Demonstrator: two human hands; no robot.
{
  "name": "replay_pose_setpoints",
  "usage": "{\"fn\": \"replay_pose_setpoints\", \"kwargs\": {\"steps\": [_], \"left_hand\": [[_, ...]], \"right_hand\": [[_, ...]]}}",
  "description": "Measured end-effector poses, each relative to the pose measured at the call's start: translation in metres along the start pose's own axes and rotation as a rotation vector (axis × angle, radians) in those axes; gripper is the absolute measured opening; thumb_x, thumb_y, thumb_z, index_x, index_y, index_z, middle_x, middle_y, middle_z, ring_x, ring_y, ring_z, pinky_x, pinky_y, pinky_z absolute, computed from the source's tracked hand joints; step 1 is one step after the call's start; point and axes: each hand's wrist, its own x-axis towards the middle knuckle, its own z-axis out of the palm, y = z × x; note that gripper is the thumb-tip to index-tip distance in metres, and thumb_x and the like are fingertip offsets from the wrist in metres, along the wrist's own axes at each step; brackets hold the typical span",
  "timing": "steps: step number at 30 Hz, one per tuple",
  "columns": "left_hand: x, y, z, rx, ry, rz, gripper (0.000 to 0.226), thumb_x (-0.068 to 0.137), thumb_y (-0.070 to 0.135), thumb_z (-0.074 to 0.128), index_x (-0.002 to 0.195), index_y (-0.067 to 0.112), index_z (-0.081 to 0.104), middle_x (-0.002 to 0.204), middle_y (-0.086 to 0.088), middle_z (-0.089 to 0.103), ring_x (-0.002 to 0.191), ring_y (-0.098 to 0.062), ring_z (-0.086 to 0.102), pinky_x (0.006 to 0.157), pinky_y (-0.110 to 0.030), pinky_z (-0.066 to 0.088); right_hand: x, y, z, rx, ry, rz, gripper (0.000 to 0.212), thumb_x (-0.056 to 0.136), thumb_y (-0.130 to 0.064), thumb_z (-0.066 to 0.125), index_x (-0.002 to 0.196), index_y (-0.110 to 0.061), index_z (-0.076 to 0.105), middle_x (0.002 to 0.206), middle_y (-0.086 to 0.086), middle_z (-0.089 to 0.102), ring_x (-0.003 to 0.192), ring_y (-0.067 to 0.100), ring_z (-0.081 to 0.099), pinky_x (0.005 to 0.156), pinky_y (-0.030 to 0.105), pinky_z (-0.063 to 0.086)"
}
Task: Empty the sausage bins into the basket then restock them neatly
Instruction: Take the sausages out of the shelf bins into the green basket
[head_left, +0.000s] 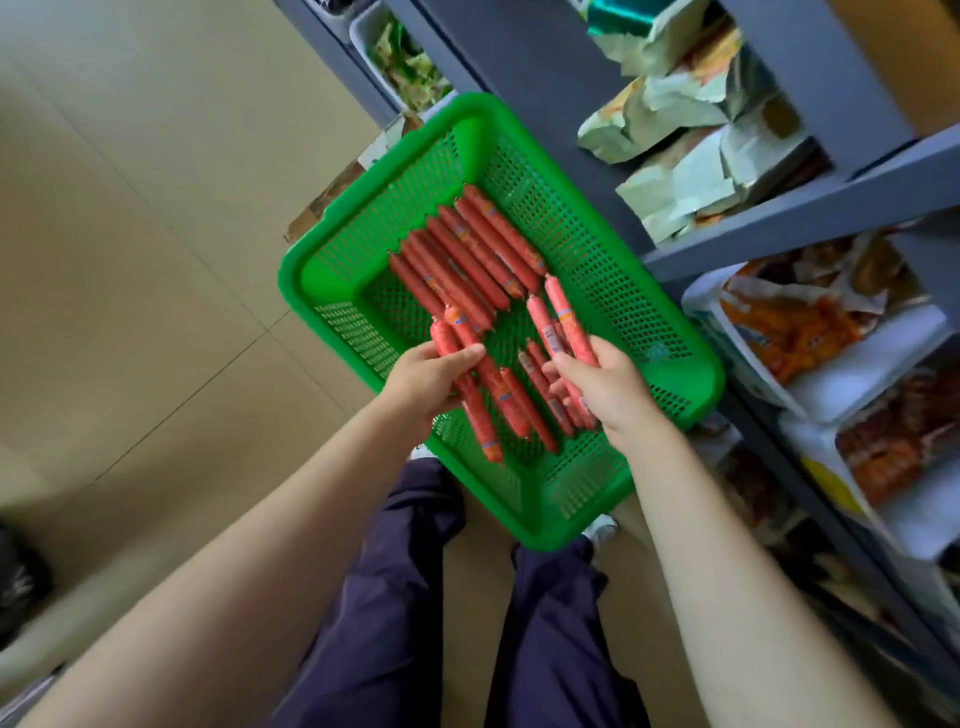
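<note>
A green perforated basket (332, 270) sits on the floor in front of me, beside the shelves. Several red wrapped sausages (467, 260) lie side by side in its far half. My left hand (421, 384) grips a bunch of sausages (480, 410) over the near left part of the basket. Over the near right part, my right hand (605, 387) holds another bunch of sausages (563, 317) pointing away from me. A white bin (862, 364) on the shelf to the right holds orange packets and shows bare white bottom.
Grey metal shelving (810, 208) runs along the right, with pale green packets (691, 119) on the upper shelf and white bins of reddish packets (893, 447) lower down. Beige tiled floor (130, 260) lies to the left. My legs in dark trousers (545, 623) are below the basket.
</note>
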Motion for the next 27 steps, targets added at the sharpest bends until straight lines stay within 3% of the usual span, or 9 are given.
{"fn": "replay_pose_setpoints", "kwargs": {"steps": [5, 9, 14, 17, 19, 20, 22, 24, 27], "left_hand": [[0.021, -0.017, 0.018, 0.039, 0.050, -0.011, 0.004, 0.092, 0.019, 0.068, 0.091, 0.017, 0.064, 0.087, -0.005, 0.067, 0.075, -0.019, 0.066, 0.064, -0.028, 0.056], [0.030, -0.027, 0.039, 0.010, 0.062, -0.025, 0.008, 0.094, 0.018, 0.066, 0.087, 0.018, 0.061, 0.082, -0.004, 0.064, 0.069, -0.016, 0.063, 0.052, -0.023, 0.053], [0.034, -0.038, 0.048, 0.051, 0.071, -0.044, 0.005, 0.092, 0.018, 0.068, 0.092, 0.016, 0.064, 0.089, -0.006, 0.066, 0.075, -0.018, 0.064, 0.072, -0.035, 0.059], [0.030, -0.040, 0.046, 0.017, 0.046, -0.041, 0.004, 0.092, 0.018, 0.068, 0.094, 0.016, 0.065, 0.090, -0.005, 0.069, 0.074, -0.016, 0.066, 0.064, -0.030, 0.057], [0.025, -0.038, 0.044, 0.001, 0.017, -0.026, 0.002, 0.093, 0.018, 0.067, 0.094, 0.017, 0.066, 0.085, -0.001, 0.070, 0.071, -0.012, 0.067, 0.062, -0.026, 0.057], [0.023, -0.035, 0.042, -0.016, -0.005, -0.016, 0.002, 0.093, 0.018, 0.067, 0.094, 0.017, 0.066, 0.083, 0.001, 0.070, 0.071, -0.011, 0.067, 0.063, -0.026, 0.057], [0.019, -0.029, 0.040, -0.090, -0.058, 0.013, 0.003, 0.094, 0.017, 0.066, 0.096, 0.016, 0.066, 0.081, 0.002, 0.071, 0.074, -0.012, 0.068, 0.070, -0.031, 0.059], [0.014, -0.019, 0.038, -0.180, -0.088, 0.054, 0.006, 0.094, 0.015, 0.064, 0.099, 0.013, 0.066, 0.084, 0.000, 0.071, 0.076, -0.013, 0.069, 0.075, -0.033, 0.060], [0.010, -0.003, 0.029, -0.270, -0.066, 0.100, 0.008, 0.094, 0.014, 0.063, 0.102, 0.012, 0.065, 0.084, -0.001, 0.070, 0.072, -0.012, 0.069, 0.068, -0.029, 0.060]], "right_hand": [[0.026, 0.047, -0.017, -0.145, 0.054, 0.112, 0.008, 0.097, -0.007, 0.054, 0.096, -0.015, 0.057, 0.076, 0.004, 0.061, 0.056, 0.013, 0.051, 0.049, 0.023, 0.041], [0.034, 0.062, -0.021, -0.287, 0.109, 0.070, 0.021, 0.091, 0.000, 0.058, 0.110, -0.008, 0.063, 0.084, 0.006, 0.060, 0.072, 0.019, 0.054, 0.048, 0.013, 0.039], [0.044, 0.068, -0.021, -0.606, 0.238, 0.046, 0.022, 0.088, -0.013, 0.064, 0.110, -0.009, 0.064, 0.110, 0.013, 0.062, 0.099, 0.030, 0.060, 0.084, 0.033, 0.045], [0.036, 0.060, -0.025, -0.752, 0.303, -0.002, 0.019, 0.091, -0.017, 0.061, 0.109, -0.013, 0.065, 0.121, 0.011, 0.052, 0.105, 0.031, 0.056, 0.089, 0.034, 0.044], [0.030, 0.052, -0.026, -0.696, 0.354, -0.095, 0.016, 0.091, -0.017, 0.061, 0.106, -0.015, 0.066, 0.117, 0.009, 0.054, 0.102, 0.028, 0.058, 0.090, 0.033, 0.045], [0.026, 0.047, -0.024, -0.579, 0.328, -0.131, 0.010, 0.090, -0.018, 0.061, 0.098, -0.017, 0.067, 0.110, 0.007, 0.059, 0.097, 0.026, 0.060, 0.091, 0.034, 0.048], [0.017, 0.035, -0.014, -0.240, 0.105, -0.095, 0.008, 0.088, -0.027, 0.063, 0.085, -0.020, 0.067, 0.095, 0.003, 0.068, 0.091, 0.023, 0.064, 0.093, 0.041, 0.051], [0.009, 0.028, -0.003, -0.013, -0.137, -0.014, 0.018, 0.091, -0.035, 0.062, 0.091, -0.017, 0.067, 0.095, 0.006, 0.071, 0.093, 0.021, 0.065, 0.090, 0.041, 0.051], [-0.001, 0.017, 0.009, 0.087, -0.304, 0.059, 0.011, 0.098, -0.022, 0.057, 0.105, -0.015, 0.062, 0.094, 0.008, 0.070, 0.078, 0.021, 0.069, 0.070, 0.032, 0.056]]}}
